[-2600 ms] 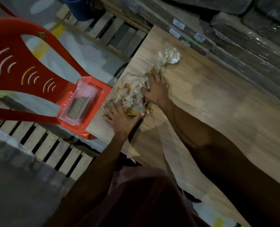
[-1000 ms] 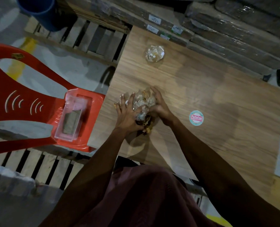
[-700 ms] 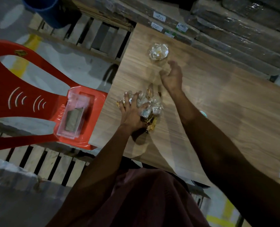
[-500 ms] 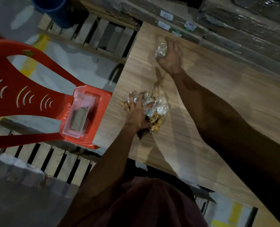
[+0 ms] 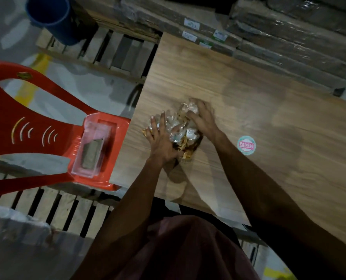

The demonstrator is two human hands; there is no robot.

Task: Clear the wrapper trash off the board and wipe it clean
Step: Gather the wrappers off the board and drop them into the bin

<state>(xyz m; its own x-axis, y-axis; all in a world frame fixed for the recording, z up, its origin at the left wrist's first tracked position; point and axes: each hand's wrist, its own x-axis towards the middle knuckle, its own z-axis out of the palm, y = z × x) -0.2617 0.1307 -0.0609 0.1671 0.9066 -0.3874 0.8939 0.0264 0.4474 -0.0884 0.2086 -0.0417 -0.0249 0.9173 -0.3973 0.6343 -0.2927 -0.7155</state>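
Red chair [image 5: 36, 118], prob. clear-gold wrappers [image 5: 181, 128]

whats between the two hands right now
The wrapper pile, crinkled clear plastic with gold bits, sits on the board, bunched between the left hand and right hand. The head view shows it.

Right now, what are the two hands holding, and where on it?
Both hands press a heap of crumpled wrappers together on the board: left hand on its left side, right hand over its far right end. Nothing is lifted.
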